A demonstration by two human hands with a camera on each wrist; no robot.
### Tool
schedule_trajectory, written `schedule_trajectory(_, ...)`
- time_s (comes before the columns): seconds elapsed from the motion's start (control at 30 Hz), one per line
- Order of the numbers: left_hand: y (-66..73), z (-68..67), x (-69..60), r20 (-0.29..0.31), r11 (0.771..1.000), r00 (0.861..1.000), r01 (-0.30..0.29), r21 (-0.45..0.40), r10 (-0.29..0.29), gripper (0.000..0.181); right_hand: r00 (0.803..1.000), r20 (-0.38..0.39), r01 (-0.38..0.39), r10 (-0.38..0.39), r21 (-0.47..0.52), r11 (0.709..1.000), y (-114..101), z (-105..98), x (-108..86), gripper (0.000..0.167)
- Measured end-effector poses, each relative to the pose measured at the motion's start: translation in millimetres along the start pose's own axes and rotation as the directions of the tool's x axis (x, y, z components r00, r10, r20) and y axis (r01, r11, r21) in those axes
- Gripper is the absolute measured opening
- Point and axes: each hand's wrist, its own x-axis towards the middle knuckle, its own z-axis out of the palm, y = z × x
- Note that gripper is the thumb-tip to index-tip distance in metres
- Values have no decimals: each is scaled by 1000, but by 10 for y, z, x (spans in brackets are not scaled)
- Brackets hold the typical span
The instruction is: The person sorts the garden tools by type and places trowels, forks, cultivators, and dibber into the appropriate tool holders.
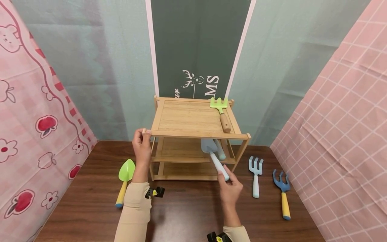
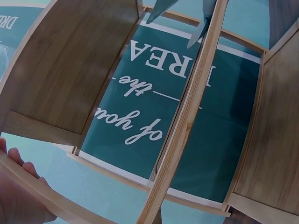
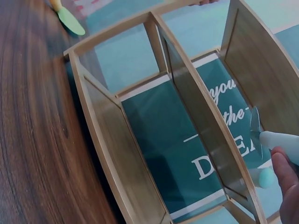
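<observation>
While the left hand point(image 1: 141, 146) grips the front left corner of the three-tier wooden rack point(image 1: 190, 117), its fingers curled round the frame, the right hand point(image 1: 231, 190) pinches the end of a pale handle between thumb and forefinger; it belongs to a grey-blue trowel point(image 1: 217, 163), whose blade sits in the gap between the top and middle tiers. I'd judge the step in hand to be laying this trowel on the middle tier, beside another pale-blue tool point(image 1: 221, 154) whose rounded handle end shows there. Such a move would call for a level blade, clear of the top tier's front rail, and a late release; whether the blade touches the shelf I cannot tell. On the top tier lies a lime-green hand fork point(image 1: 222, 116) with a wooden handle. The brown wood-grain table point(image 1: 181, 218) also bears a green trowel point(image 1: 124, 181) to the left and, to the right, a light-blue hand fork point(image 1: 256, 178) and a dark-blue hand fork point(image 1: 284, 198) with a yellow handle. A teal backdrop point(image 1: 124, 67) with a dark printed panel hangs behind, between a fruit-patterned pink cloth point(image 1: 27, 111) and a pink checked cloth point(image 1: 338, 117).
</observation>
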Motion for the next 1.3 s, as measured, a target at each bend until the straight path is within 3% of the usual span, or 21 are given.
schedule_trajectory(0.1, 111, 25, -27, 4, 1000, 1000, -8, -1, 8, 14, 1000, 6, 1, -1, 26, 1000, 17, 48, 8, 26)
schedule_trajectory(0.33, 128, 25, -35, 14, 999, 1000, -27, -17, 28, 11, 1000, -16, 18, -17, 63, 998, 66, 182, 51, 28)
schedule_trajectory(0.57, 130, 24, -41, 4, 1000, 1000, -10, -20, 10, 9, 999, -23, 35, -33, 59, 998, 112, 300, 107, 28)
schedule_trajectory(1.1, 125, 22, -30, 10, 1000, 1000, 10, -1, -10, 13, 989, 62, -131, 136, -77, 988, 49, 528, 240, 25)
schedule_trajectory(1.3, 117, 26, -35, 20, 1000, 1000, 9, 3, -9, 17, 969, 106, -227, 225, 12, 974, 107, 580, 304, 24)
